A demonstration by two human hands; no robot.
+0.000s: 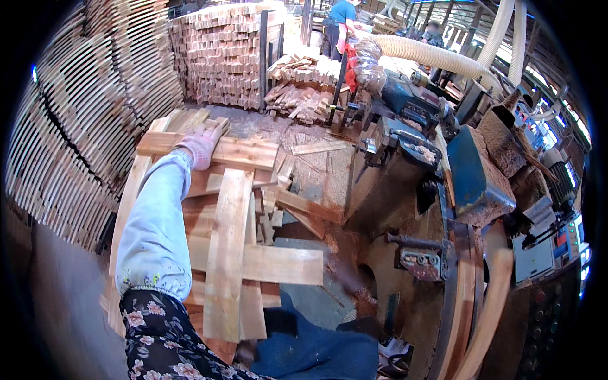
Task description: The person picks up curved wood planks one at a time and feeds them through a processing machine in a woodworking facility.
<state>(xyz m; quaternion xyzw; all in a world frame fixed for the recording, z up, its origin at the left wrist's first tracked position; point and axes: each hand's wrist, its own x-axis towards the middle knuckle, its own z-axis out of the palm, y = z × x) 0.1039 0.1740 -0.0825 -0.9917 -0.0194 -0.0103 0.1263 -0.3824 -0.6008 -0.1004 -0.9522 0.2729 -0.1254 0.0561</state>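
Pale-pink-gloved L hand: fingers slightly spread atop long flat brown wooden board, right beneath them; pinch, can't tell. R hand unseen. Prob. best: grip both edges, keep level.

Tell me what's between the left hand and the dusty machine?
The head view shows the end of the board under the left hand, then a loose wooden strip and sawdust, before the machine.

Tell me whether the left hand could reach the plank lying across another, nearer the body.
Likely yes: the plank lies close to the left hand, with nothing seen covering it.
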